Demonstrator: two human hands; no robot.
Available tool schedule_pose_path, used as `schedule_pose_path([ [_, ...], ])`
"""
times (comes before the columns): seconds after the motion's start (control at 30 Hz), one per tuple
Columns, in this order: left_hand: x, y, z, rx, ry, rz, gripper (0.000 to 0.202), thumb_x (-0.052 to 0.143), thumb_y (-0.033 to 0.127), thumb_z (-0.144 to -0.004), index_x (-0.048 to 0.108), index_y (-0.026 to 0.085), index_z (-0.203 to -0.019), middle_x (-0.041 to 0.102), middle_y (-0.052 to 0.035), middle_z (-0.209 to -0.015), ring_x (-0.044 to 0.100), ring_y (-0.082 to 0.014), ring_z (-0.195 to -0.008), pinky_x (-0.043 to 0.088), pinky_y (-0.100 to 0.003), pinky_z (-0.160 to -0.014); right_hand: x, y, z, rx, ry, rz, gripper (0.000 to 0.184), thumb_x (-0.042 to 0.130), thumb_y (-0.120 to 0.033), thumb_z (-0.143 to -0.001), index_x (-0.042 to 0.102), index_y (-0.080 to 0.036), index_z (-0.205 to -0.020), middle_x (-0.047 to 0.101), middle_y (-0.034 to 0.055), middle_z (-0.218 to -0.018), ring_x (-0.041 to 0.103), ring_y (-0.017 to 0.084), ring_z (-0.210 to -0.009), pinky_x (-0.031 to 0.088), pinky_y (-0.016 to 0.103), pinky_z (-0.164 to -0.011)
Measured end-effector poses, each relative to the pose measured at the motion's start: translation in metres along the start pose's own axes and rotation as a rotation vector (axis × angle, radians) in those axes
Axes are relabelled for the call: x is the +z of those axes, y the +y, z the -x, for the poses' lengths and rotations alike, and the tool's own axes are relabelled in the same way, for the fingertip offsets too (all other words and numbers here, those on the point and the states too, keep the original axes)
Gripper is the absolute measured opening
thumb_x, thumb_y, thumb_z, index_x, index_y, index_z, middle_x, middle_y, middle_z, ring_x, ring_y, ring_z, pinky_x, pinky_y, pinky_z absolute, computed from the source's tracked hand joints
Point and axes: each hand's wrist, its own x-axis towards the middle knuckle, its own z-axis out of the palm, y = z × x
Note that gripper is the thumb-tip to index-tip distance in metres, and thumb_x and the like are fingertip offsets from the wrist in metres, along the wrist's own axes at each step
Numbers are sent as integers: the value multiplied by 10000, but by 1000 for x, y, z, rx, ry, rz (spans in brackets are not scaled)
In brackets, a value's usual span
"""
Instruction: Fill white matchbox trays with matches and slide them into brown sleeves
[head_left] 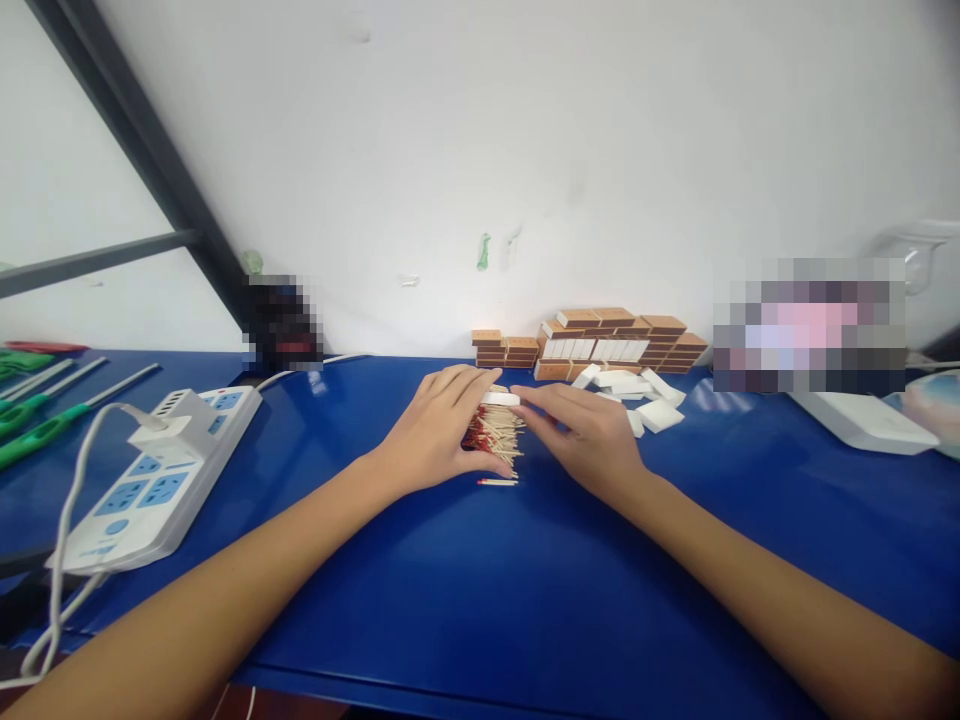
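A small white matchbox tray (501, 399) is held over the far side of a heap of red-tipped matches (498, 438). My right hand (589, 438) pinches the tray's right end between thumb and fingers. Cupped around the left side of the heap, my left hand (439, 425) keeps its thumb and fingers wide apart. Its thumb touches the near matches, and its fingertips reach beside the tray; whether they press on it I cannot tell. One loose match (497, 483) lies just in front of the heap. The inside of the tray is hidden.
Brown matchboxes (667, 340) are stacked against the wall, with a smaller stack (491, 348) to their left. Several loose white trays (660, 415) lie right of my hands. A power strip (161, 500) with cables and green-handled tools (45, 435) occupy the left.
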Motion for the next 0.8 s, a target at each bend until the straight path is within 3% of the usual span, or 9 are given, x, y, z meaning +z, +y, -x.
schedule_pose_path([
  [0.1, 0, 0, 0, 1, 0, -23, 1071, 788, 689, -745, 297, 222, -1574, 503, -156, -1519, 428, -354, -1432, 347, -526, -1182, -2, -2, 0, -14, 35, 31, 247, 584, -344, -1021, 769, -253, -1157, 797, 56, -1004, 731, 201, -874, 566, 341, -818],
  [0.23, -2, 2, 0, -6, 9, -30, 1043, 747, 690, -792, 271, 200, -1580, 502, -161, -1515, 437, -338, -1426, 348, -505, -1184, -9, -4, -3, -5, 74, 36, 225, 586, -325, -1018, 753, -220, -1125, 780, 61, -924, 682, 171, -715, 540, 320, -712],
  [0.4, -5, 2, -1, -27, 32, -31, 959, 671, 696, -857, 280, 212, -1586, 518, -170, -1491, 460, -348, -1402, 364, -512, -1165, -47, 26, -17, 66, 75, 148, 229, 604, -359, -991, 749, -212, -1090, 761, 74, -884, 642, 173, -669, 508, 325, -673],
  [0.47, -5, 2, 0, -32, 30, -38, 917, 639, 695, -883, 293, 212, -1582, 529, -166, -1481, 459, -348, -1405, 363, -510, -1166, -73, 51, -24, 197, 205, 233, 262, 616, -378, -977, 756, -176, -1068, 763, 110, -929, 652, 177, -703, 509, 320, -683],
  [0.53, -5, 2, 0, -30, 23, -47, 890, 616, 690, -903, 297, 211, -1583, 529, -167, -1482, 450, -350, -1415, 360, -512, -1167, -100, 78, -29, 444, 306, 310, 268, 629, -349, -963, 764, -135, -1052, 764, 148, -985, 659, 177, -748, 504, 320, -717],
  [0.6, -4, 2, 0, -27, 17, -53, 870, 598, 686, -918, 304, 204, -1580, 526, -171, -1484, 445, -350, -1420, 360, -513, -1168, -124, 102, -29, 728, 301, 377, 246, 660, -281, -926, 774, -87, -1028, 758, 170, -916, 643, 180, -763, 478, 345, -752],
  [0.67, -4, 2, 1, -25, 17, -57, 852, 585, 677, -932, 307, 196, -1578, 527, -171, -1485, 444, -345, -1420, 357, -511, -1170, -142, 119, -25, 911, 215, 382, 268, 651, -270, -924, 774, -49, -1013, 738, 178, -836, 620, 178, -747, 451, 368, -740],
  [0.8, -6, 3, 0, -32, 18, -57, 812, 579, 646, -954, 319, 185, -1569, 531, -160, -1489, 442, -330, -1420, 352, -499, -1174, -158, 135, -11, 1008, -83, 239, 310, 661, -359, -923, 782, -73, -931, 695, 116, -678, 595, 156, -627, 424, 361, -639],
])
